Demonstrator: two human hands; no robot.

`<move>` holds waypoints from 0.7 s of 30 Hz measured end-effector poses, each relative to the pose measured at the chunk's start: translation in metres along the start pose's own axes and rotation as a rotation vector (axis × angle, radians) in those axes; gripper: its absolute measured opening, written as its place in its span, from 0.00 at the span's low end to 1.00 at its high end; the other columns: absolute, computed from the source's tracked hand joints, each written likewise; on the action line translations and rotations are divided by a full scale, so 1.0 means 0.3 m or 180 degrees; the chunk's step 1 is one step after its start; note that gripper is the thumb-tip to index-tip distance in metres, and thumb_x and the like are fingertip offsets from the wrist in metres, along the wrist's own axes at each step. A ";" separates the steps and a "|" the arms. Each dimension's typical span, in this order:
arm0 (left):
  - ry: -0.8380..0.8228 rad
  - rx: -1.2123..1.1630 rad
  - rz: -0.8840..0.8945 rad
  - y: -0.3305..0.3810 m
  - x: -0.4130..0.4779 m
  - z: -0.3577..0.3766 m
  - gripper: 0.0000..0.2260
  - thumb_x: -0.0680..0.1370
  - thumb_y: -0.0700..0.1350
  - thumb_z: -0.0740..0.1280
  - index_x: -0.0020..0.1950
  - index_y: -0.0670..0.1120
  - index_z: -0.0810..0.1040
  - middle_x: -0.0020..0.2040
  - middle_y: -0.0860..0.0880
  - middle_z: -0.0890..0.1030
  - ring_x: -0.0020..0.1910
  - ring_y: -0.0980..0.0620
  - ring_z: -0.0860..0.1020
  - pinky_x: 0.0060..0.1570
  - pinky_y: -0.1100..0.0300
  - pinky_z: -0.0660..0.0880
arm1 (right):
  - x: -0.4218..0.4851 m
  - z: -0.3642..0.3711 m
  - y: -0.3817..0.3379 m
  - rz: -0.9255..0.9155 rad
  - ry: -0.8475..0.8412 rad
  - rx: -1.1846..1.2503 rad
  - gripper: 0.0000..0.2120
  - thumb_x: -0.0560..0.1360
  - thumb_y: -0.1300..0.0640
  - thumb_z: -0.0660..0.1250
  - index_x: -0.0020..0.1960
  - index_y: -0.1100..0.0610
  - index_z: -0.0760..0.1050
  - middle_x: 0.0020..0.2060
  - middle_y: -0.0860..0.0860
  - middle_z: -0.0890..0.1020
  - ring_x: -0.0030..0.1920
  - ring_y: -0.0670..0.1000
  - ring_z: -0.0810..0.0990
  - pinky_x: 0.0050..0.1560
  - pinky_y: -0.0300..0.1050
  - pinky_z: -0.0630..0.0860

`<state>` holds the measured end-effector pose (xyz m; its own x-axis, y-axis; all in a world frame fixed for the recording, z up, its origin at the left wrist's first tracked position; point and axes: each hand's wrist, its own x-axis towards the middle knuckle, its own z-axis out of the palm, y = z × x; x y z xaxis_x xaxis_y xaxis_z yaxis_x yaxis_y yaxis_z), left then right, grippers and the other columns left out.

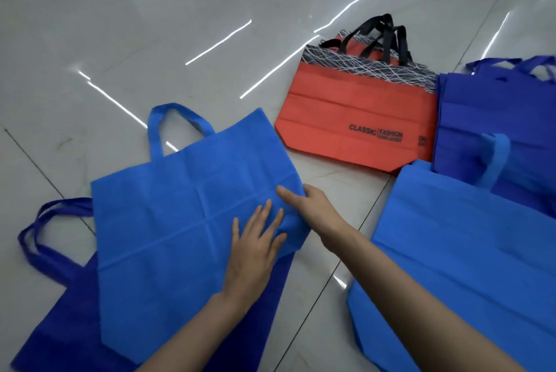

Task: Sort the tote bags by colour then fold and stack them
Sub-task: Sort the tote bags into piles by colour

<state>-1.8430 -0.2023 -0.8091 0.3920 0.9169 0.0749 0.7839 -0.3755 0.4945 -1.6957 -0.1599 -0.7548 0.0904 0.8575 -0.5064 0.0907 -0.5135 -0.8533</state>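
Observation:
A light blue tote bag point(180, 221) lies flat on the floor, handles pointing away to the upper left. It covers most of a dark blue tote bag point(69, 320) whose handles stick out at the left. My left hand point(255, 251) presses flat on the light blue bag near its right edge, fingers straight. My right hand point(310, 206) grips that right edge, thumb on top and fingers curled under the cloth. Another light blue tote bag point(469, 266) lies at the right. A stack of red bags point(355, 112) with black handles lies beyond my hands. Dark blue bags point(496, 109) are piled at the far right.
Everything lies on a glossy pale tiled floor point(150, 25) with dark grout lines and bright light reflections. A strip of bare tile point(340, 251) runs between the left bags and the right light blue bag.

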 end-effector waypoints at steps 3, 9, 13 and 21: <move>-0.0072 0.0053 0.0274 0.039 0.025 -0.003 0.28 0.80 0.63 0.41 0.75 0.51 0.60 0.75 0.54 0.59 0.74 0.57 0.55 0.72 0.45 0.48 | -0.014 -0.088 0.032 -0.0267 0.0548 -0.0505 0.07 0.70 0.63 0.66 0.47 0.59 0.78 0.44 0.54 0.84 0.45 0.55 0.83 0.49 0.55 0.79; 0.0743 -0.0415 -0.2209 -0.088 0.098 -0.071 0.33 0.77 0.52 0.65 0.75 0.38 0.56 0.75 0.38 0.55 0.74 0.39 0.54 0.71 0.44 0.52 | -0.144 -0.351 0.101 -0.1066 0.1298 -0.0545 0.13 0.73 0.70 0.65 0.50 0.53 0.76 0.45 0.44 0.80 0.41 0.30 0.77 0.47 0.27 0.72; 0.0407 -0.0454 -0.3202 -0.180 0.090 -0.108 0.36 0.73 0.55 0.70 0.71 0.35 0.60 0.71 0.34 0.59 0.67 0.34 0.61 0.61 0.38 0.64 | -0.212 -0.463 0.172 -0.1211 0.1632 -0.0651 0.10 0.74 0.70 0.66 0.51 0.58 0.76 0.45 0.47 0.80 0.43 0.30 0.77 0.47 0.26 0.71; 0.0175 -0.1480 -0.2978 -0.169 0.174 -0.040 0.20 0.70 0.61 0.69 0.46 0.43 0.77 0.49 0.43 0.80 0.50 0.39 0.77 0.51 0.42 0.75 | -0.274 -0.505 0.256 -0.1148 0.2020 -0.0570 0.13 0.70 0.57 0.65 0.52 0.60 0.76 0.48 0.51 0.81 0.48 0.42 0.78 0.49 0.28 0.72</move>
<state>-1.8681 -0.1338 -0.8199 -0.3073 0.8240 -0.4760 0.4959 0.5656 0.6589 -1.5460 -0.2747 -0.7599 0.5741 0.8186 0.0158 0.3781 -0.2479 -0.8920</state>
